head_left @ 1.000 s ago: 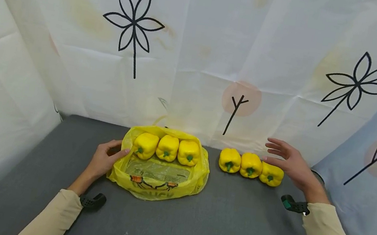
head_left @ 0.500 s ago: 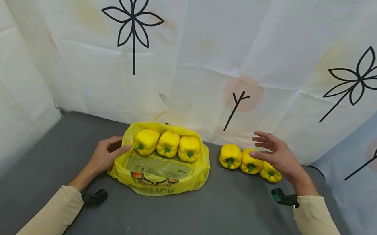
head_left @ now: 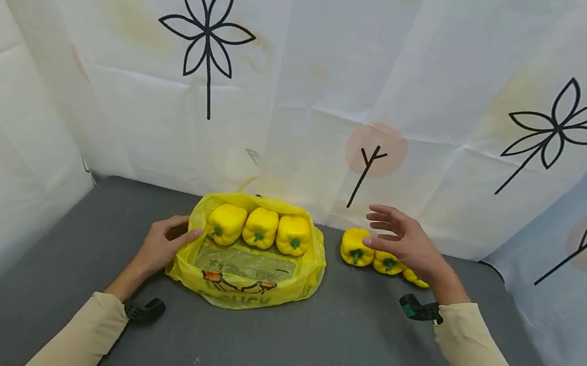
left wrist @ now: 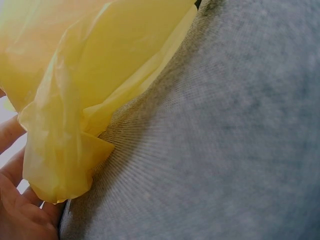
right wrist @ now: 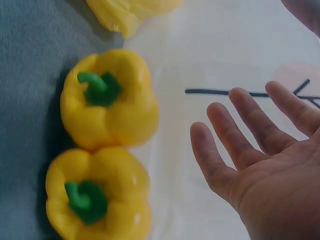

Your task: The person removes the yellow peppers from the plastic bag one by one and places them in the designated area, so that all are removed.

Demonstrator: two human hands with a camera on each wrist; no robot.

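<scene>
A yellow plastic bag (head_left: 242, 299) lies with its mouth wide, three yellow peppers (head_left: 261, 227) in a row along its back side. My left hand (head_left: 161, 245) holds the bag's left rim between thumb and fingers; in the left wrist view, fingers (left wrist: 20, 210) show beside the yellow plastic (left wrist: 60, 150). Right of the bag three more yellow peppers stand in a row, the leftmost pepper (head_left: 356, 247) in full sight, the others partly covered by my right hand (head_left: 404, 241). That hand hovers with spread fingers, holding nothing; in the right wrist view the hand (right wrist: 270, 165) is apart from two peppers (right wrist: 110, 100).
A grey table (head_left: 267, 356) carries everything. Behind it hangs a white cloth (head_left: 308, 84) with dark plant drawings, and cloth also closes off the left and right sides. A dark band with a small device (head_left: 421, 310) sits on each wrist.
My right hand has moved left along the row of loose peppers, from beside the rightmost one to near the leftmost. My left hand has stayed at the bag's rim.
</scene>
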